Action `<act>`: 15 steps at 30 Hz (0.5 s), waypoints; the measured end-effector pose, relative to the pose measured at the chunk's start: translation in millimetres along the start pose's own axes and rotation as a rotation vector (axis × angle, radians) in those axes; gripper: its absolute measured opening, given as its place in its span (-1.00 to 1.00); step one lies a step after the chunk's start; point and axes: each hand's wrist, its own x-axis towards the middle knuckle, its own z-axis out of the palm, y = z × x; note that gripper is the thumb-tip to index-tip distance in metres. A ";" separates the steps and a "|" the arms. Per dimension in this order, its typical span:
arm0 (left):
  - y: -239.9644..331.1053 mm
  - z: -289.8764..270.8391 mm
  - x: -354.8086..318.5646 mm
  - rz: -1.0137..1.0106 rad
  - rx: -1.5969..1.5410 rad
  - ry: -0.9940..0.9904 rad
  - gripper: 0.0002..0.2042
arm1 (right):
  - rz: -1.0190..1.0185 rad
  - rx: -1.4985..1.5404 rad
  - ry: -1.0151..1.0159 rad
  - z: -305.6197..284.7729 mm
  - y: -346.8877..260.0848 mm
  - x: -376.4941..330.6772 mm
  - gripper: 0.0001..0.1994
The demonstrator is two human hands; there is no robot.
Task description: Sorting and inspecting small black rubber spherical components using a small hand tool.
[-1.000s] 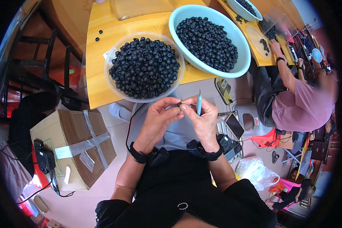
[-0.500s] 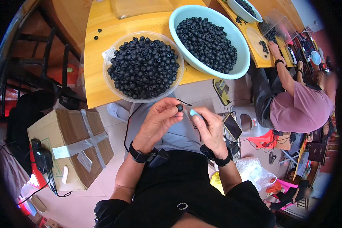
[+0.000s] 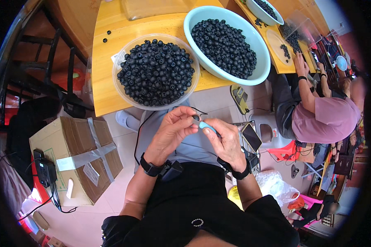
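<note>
One blue-handled knife, one held black piece, two blue bowls, one clear round tub

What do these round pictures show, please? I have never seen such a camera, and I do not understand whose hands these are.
These are one person's bare hands; there is no robot. A wide fisheye camera on that person's head looks down, so straight edges bend. The left hand pinches a small round dark piece; the right hand holds a small tool with a light-blue handle, its blade at the piece. On the yellow table stand a clear round tub and a light-blue basin, both holding many dark pieces.
</note>
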 end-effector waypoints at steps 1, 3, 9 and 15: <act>0.1 -1.0 0.1 -0.002 0.003 -0.002 -0.84 | -0.005 -0.002 0.002 0.3 0.5 0.1 -0.84; 0.8 -1.2 0.3 -0.003 0.007 -0.005 -0.84 | -0.012 -0.004 0.004 0.4 0.7 0.4 -0.84; 1.4 0.4 -0.6 -0.018 0.006 -0.003 -0.85 | -0.017 0.019 0.017 0.9 3.3 -0.4 -0.84; 2.3 0.9 -1.2 -0.018 0.006 0.036 -0.86 | 0.014 0.002 -0.015 0.1 3.5 -0.1 -0.81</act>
